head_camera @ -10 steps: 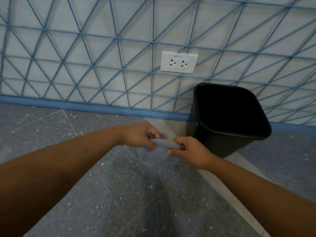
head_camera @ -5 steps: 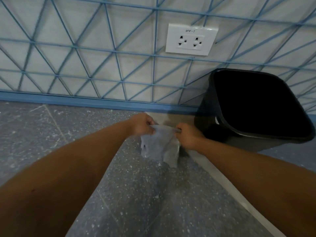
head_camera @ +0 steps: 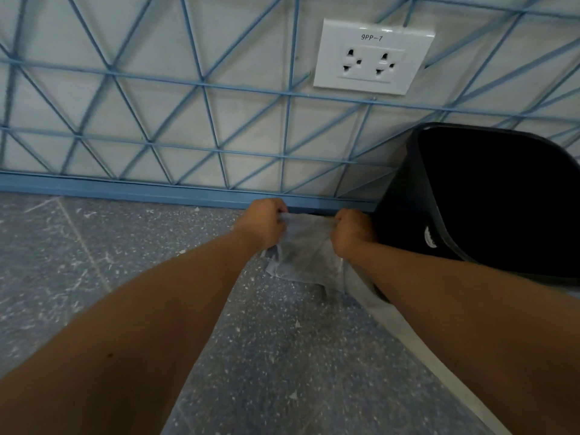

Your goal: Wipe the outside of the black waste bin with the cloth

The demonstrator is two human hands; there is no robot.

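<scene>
The black waste bin point(head_camera: 408, 221) stands on the floor at the right, against the wall, its open top facing me. A pale grey cloth point(head_camera: 303, 252) hangs stretched between my two hands, just left of the bin's side. My left hand point(head_camera: 262, 222) pinches the cloth's upper left corner. My right hand point(head_camera: 350, 232) pinches the upper right corner, close to the bin's wall; whether it touches the bin I cannot tell. The cloth's lower edge hangs loose above the floor.
A wall with a blue line pattern and a blue skirting board point(head_camera: 125, 188) runs behind. A white double socket point(head_camera: 373, 59) sits on the wall above the bin. The speckled grey floor point(head_camera: 94, 262) has a pale strip point(head_camera: 408, 334) running diagonally.
Both hands have moved forward toward the wall and bin, and the cloth went from bunched to spread open between them. The view has come closer to the bin.
</scene>
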